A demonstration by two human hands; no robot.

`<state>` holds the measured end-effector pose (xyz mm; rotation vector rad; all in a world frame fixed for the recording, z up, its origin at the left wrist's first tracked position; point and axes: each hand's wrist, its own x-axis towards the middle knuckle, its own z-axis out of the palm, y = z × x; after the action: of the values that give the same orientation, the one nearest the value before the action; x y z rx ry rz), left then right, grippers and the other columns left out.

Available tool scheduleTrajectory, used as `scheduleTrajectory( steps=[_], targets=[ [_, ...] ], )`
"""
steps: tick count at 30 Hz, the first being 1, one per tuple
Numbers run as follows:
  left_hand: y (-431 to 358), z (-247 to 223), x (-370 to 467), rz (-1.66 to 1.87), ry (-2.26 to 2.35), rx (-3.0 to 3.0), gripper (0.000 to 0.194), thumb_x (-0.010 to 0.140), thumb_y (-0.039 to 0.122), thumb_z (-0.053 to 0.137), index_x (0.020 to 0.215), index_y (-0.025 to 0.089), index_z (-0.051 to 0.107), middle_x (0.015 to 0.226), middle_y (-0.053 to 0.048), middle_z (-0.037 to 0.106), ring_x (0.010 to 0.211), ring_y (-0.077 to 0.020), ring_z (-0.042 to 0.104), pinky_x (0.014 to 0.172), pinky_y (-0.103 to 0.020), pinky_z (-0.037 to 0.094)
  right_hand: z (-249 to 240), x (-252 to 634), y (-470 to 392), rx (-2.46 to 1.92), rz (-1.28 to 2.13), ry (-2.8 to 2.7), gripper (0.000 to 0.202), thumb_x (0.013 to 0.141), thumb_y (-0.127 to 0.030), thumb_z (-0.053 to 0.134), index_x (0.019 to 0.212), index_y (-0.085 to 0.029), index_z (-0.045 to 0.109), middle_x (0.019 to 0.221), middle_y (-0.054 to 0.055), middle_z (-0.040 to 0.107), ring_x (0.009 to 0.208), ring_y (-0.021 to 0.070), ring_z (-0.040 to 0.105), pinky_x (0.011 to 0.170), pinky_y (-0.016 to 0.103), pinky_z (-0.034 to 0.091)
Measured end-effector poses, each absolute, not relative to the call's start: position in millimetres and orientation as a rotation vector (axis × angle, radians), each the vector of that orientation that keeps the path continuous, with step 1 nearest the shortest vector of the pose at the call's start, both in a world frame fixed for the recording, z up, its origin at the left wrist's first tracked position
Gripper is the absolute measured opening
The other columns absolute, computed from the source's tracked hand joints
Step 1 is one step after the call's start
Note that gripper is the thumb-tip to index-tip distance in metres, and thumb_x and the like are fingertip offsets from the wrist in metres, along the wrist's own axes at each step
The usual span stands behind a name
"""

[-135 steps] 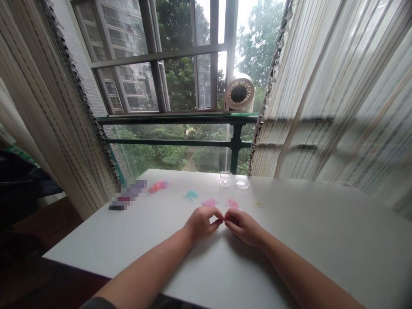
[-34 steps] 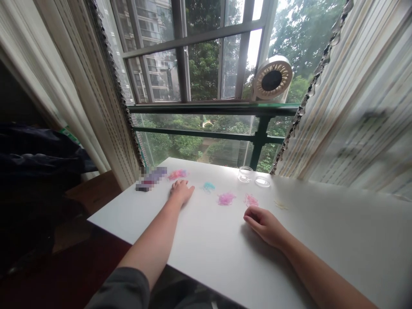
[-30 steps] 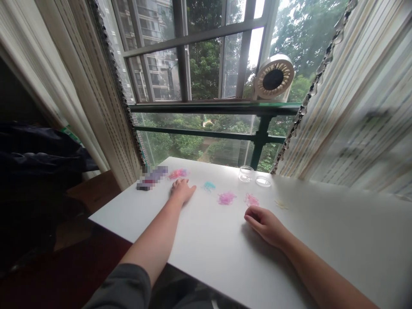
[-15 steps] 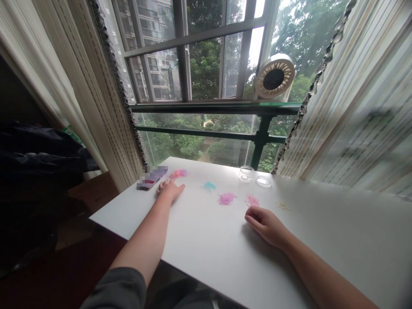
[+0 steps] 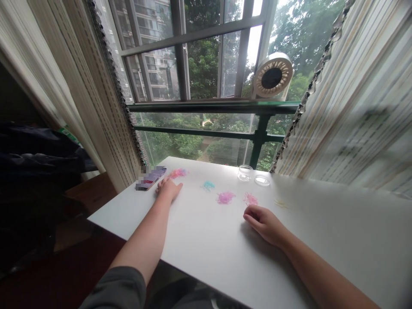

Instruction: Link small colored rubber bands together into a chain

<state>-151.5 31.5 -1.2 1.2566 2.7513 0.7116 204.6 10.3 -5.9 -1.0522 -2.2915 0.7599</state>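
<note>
Reaching over the far left of the white surface (image 5: pixel 206 240), my left hand (image 5: pixel 169 189) is palm down with the thumb spread wide of the bent fingers, and I see nothing between them. It lies between the phone (image 5: pixel 154 177) and the mixed-colour pile (image 5: pixel 178 173), right beside both; the fingertips are partly hidden, so I cannot tell whether they touch either one. In so narrow a gap, I judge that a careless sweep could nudge the phone toward the edge or smear the pile outward.

My right hand (image 5: pixel 262 223) is loosely curled at the near side of the pink pile (image 5: pixel 250 198); whether anything is inside that curl, I cannot tell. It sits so close that a small forward slide could push the pink pieces into the purple pile (image 5: pixel 225 197) just to their left, and the colours would mingle. The blue pile (image 5: pixel 208 185) is more at risk from my left thumb if I swing that arm back low. Off to the right, the few yellow pieces (image 5: pixel 281 204) could be scattered by my right knuckles.

Farther back, the clear jar (image 5: pixel 245 173) stands near the far edge beside the clear lid (image 5: pixel 262 180); a bump there might tip it. The fan (image 5: pixel 273 76) faces inward, and a strong draught could shift such light pieces.
</note>
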Motion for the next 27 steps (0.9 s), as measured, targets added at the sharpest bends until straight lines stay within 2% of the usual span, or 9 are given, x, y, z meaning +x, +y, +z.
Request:
scheduleTrajectory(
  steps=[2, 5, 8, 10, 18, 23, 27],
  targets=[
    [32.0, 1.1, -147.8, 0.868, 2.683, 1.344, 0.054, 0.070, 0.043, 0.058, 0.118, 0.021, 0.052, 0.131, -0.011, 0.048, 0.120, -0.0297, 0.042, 0.097, -0.041, 0.036, -6.7, 204.2, 10.7, -1.051, 0.763, -2.288, 0.016, 0.080, -0.029, 0.046, 0.071, -0.018, 0.054, 0.063, 0.000, 0.055, 0.058, 0.0129, 0.047, 0.056, 0.025, 0.036],
    [31.7, 2.5, -131.1, 1.167, 2.332, 1.627, 0.038, 0.076, 0.034, 0.052, 0.109, 0.017, 0.059, 0.115, -0.008, 0.061, 0.102, -0.0200, 0.057, 0.091, -0.030, 0.043, -7.2, 203.6, 11.1, -1.055, 0.765, -2.281, 0.016, 0.079, -0.029, 0.046, 0.070, -0.018, 0.054, 0.061, -0.001, 0.053, 0.056, 0.0122, 0.045, 0.054, 0.024, 0.035],
    [27.1, 1.9, -100.6, 1.288, 1.952, 1.807, 0.031, 0.077, 0.036, 0.051, 0.096, 0.016, 0.066, 0.094, -0.006, 0.069, 0.085, -0.0180, 0.063, 0.078, -0.027, 0.049, -6.9, 203.2, 11.6, -1.054, 0.763, -2.274, 0.016, 0.079, -0.029, 0.046, 0.070, -0.018, 0.054, 0.059, -0.002, 0.051, 0.055, 0.0116, 0.044, 0.054, 0.024, 0.034],
    [21.9, 2.7, -77.5, 1.253, 1.754, 1.893, 0.029, 0.076, 0.037, 0.053, 0.091, 0.017, 0.068, 0.089, -0.005, 0.071, 0.080, -0.0177, 0.064, 0.074, -0.027, 0.051, -6.7, 203.1, 12.3, -1.049, 0.762, -2.267, 0.015, 0.078, -0.028, 0.047, 0.069, -0.018, 0.055, 0.059, -0.002, 0.051, 0.055, 0.0112, 0.044, 0.054, 0.024, 0.034],
    [9.2, 21.9, -5.6, 0.964, 1.262, 2.172, 0.020, 0.078, 0.027, 0.053, 0.087, 0.022, 0.070, 0.091, -0.002, 0.070, 0.083, -0.0156, 0.063, 0.072, -0.023, 0.050, -8.6, 203.7, 14.0, -1.000, 0.811, -2.234, 0.009, 0.075, -0.024, 0.051, 0.072, -0.017, 0.056, 0.059, -0.003, 0.051, 0.054, 0.0096, 0.043, 0.052, 0.022, 0.033],
    [10.6, 16.2, 21.5, 0.880, 1.076, 2.023, 0.018, 0.077, 0.025, 0.055, 0.086, 0.019, 0.070, 0.085, -0.003, 0.070, 0.080, -0.0159, 0.064, 0.073, -0.024, 0.050, -10.8, 204.2, 15.1, -0.983, 0.832, -2.186, 0.008, 0.075, -0.023, 0.051, 0.073, -0.017, 0.056, 0.058, -0.003, 0.050, 0.054, 0.0092, 0.042, 0.052, 0.022, 0.034],
    [5.9, 1.6, 24.0, 0.943, 1.087, 1.919, 0.018, 0.076, 0.029, 0.058, 0.085, 0.017, 0.068, 0.084, -0.005, 0.070, 0.080, -0.0171, 0.064, 0.072, -0.026, 0.051, -10.8, 204.4, 15.3, -0.988, 0.830, -2.153, 0.009, 0.075, -0.025, 0.053, 0.072, -0.016, 0.055, 0.057, -0.004, 0.047, 0.053, 0.0085, 0.041, 0.051, 0.021, 0.032]
  ],
)
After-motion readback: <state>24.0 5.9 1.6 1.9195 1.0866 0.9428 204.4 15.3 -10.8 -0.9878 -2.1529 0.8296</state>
